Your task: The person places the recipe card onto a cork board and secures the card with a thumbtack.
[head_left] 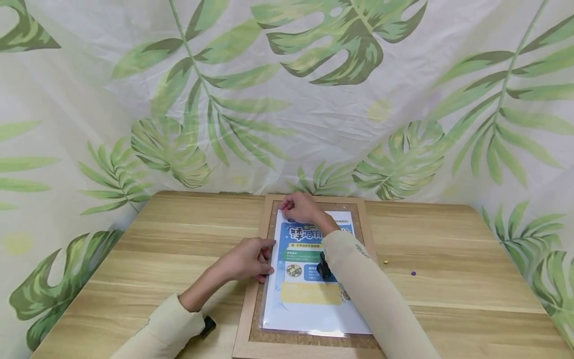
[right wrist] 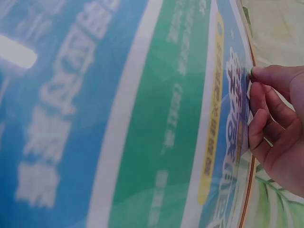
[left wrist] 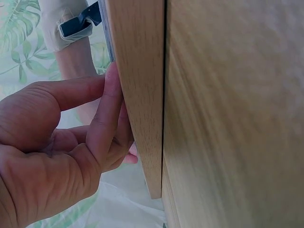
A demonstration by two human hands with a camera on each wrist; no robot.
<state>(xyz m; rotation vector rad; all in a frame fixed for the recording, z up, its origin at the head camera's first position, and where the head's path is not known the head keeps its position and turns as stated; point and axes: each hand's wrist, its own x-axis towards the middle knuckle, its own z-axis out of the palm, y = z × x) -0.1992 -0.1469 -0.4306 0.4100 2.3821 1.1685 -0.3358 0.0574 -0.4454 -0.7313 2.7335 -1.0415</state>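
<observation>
A laminated poster [head_left: 309, 316] with blue, green and yellow printing lies on a cork board [head_left: 358, 341] in a wooden frame. At the poster's top left corner, my right hand [head_left: 301, 208] pinches a small green pushpin [right wrist: 251, 73] between thumb and forefinger, its other fingers bent close to the sheet. My left hand [head_left: 244, 260] is at the poster's left edge, fingertips touching the sheet's border beside the wooden frame [left wrist: 135, 66]. The pin's point and its contact with the board are hidden by the fingers.
To the right of the board, a small yellow pushpin [head_left: 385, 262] and a purple pushpin [head_left: 413, 273] lie on the wooden table [head_left: 453, 294]. Behind the table hangs a leaf-patterned cloth [head_left: 314, 124]. The right forearm crosses the poster's lower right side.
</observation>
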